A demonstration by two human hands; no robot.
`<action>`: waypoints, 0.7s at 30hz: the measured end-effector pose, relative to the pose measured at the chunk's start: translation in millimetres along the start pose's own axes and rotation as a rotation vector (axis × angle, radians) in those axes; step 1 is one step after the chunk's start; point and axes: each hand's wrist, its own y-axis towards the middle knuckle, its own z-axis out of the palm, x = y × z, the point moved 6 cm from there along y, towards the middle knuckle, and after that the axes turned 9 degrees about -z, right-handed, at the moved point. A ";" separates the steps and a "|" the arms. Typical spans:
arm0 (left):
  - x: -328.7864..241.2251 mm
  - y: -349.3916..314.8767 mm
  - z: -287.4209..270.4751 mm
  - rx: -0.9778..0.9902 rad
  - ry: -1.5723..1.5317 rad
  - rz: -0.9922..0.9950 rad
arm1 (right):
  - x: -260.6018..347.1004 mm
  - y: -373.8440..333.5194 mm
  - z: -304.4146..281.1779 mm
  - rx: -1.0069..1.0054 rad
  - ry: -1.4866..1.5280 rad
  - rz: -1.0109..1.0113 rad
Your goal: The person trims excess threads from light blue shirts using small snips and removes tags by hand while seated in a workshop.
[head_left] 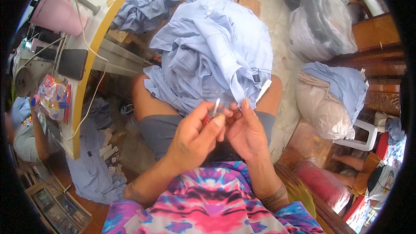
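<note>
A light blue shirt with small buttons lies heaped over my lap. My left hand is closed around a small tool with a red handle and a pale, narrow tip; its exact kind is partly hidden by my fingers. Close beside it, my right hand pinches the near edge of the blue fabric between thumb and fingers. A dark label and a white tag show on the cloth just beyond the right hand.
At the left stands a white table with a yellow edge, bearing a pink cup, a phone and a colourful packet. More blue garments lie at the far left. Stuffed plastic bags sit at the right.
</note>
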 end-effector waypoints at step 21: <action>-0.2 -9.1 4.8 -0.030 0.288 0.114 | 1.2 -4.0 17.1 0.099 -0.045 -0.007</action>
